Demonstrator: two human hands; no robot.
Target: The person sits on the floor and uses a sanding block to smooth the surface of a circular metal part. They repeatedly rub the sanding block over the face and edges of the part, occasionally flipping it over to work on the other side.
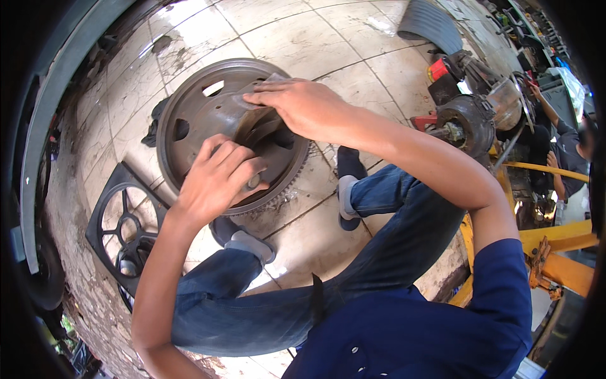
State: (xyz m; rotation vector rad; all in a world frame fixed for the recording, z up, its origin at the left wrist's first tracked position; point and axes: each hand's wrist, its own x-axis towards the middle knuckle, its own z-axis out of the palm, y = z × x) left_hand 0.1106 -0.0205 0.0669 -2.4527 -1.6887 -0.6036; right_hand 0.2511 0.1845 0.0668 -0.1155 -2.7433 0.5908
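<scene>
A large round brown metal flywheel (208, 120) with teeth along its rim lies on the tiled floor in front of me. My left hand (218, 177) is closed over its near side, fingers curled round a short rod-like piece (254, 182) whose rounded end pokes out by the fingertips. My right hand (300, 104) is above the flywheel's far right part. Its fingers are pressed together over a thin brownish sheet (251, 119), which looks like sandpaper. The sheet's far side is partly hidden by that hand.
To the left, a black fan-like frame (128, 221) leans by the rough wall edge. My shoes (349, 164) flank the flywheel's near side. At right are a greasy motor-like assembly (467, 120), yellow metal beams (558, 234) and another person (571, 155). A grey ribbed sheet (430, 26) lies farther off.
</scene>
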